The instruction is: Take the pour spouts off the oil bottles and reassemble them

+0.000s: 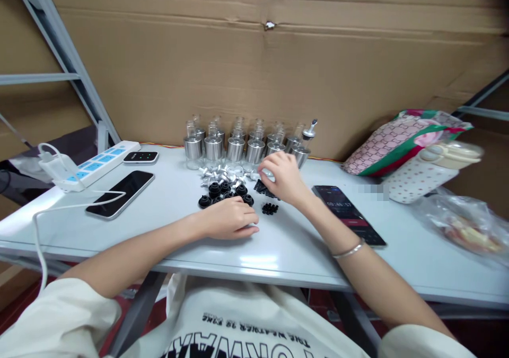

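Observation:
My left hand lies palm down at the near side of a cluster of black round stoppers. Its fingers are loosely bent, the thumb is apart from them, and nothing shows in it. Curved above a small heap of black pieces is my right hand, with a gap between thumb and fingers and no held thing visible. Nearer to me lie several tiny black pieces. Silver pour spouts are heaped behind the stoppers. Beyond them stand rows of glass bottles with metal sleeves; a spout tops the rightmost one.
A phone with a white cable, a small black device and a power strip lie left. Another phone, a dotted bottle, a patterned pouch and a plastic bag are right. Cardboard walls the back.

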`<state>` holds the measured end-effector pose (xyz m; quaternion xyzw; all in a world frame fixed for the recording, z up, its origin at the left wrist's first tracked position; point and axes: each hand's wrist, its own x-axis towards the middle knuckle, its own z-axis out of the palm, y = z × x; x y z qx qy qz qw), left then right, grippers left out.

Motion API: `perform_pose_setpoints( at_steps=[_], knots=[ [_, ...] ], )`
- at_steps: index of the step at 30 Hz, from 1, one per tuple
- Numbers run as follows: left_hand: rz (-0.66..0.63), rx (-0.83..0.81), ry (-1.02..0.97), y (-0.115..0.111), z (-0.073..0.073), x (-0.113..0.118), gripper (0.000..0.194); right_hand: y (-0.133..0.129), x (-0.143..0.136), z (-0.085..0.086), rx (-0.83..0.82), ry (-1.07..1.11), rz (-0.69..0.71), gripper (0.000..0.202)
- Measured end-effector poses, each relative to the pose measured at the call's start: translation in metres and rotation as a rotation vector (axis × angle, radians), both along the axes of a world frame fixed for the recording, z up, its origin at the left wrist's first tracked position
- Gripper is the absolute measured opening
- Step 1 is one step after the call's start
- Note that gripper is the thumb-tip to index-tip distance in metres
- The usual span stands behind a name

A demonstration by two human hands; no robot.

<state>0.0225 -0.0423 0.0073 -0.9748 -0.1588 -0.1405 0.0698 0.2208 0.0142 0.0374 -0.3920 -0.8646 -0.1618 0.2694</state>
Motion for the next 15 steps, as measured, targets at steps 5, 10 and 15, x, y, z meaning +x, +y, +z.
perform_pose_setpoints(
  at_steps=[5,10,15],
  knots=[
    [-0.018,-0.005,-0.002,0.0,-0.001,0.0,0.028,0.009,0.0,-0.023,-0.267,-0.05,-0.067,0.025],
    [-0.033,-0.022,0.003,0.001,-0.001,-0.001,0.032,0.016,0.004,-0.028,-0.472,-0.024,-0.053,0.043],
    [-0.025,-0.046,0.017,0.0,0.001,0.0,0.03,0.017,0.003,-0.03,-0.468,-0.033,-0.047,0.047]
  ],
)
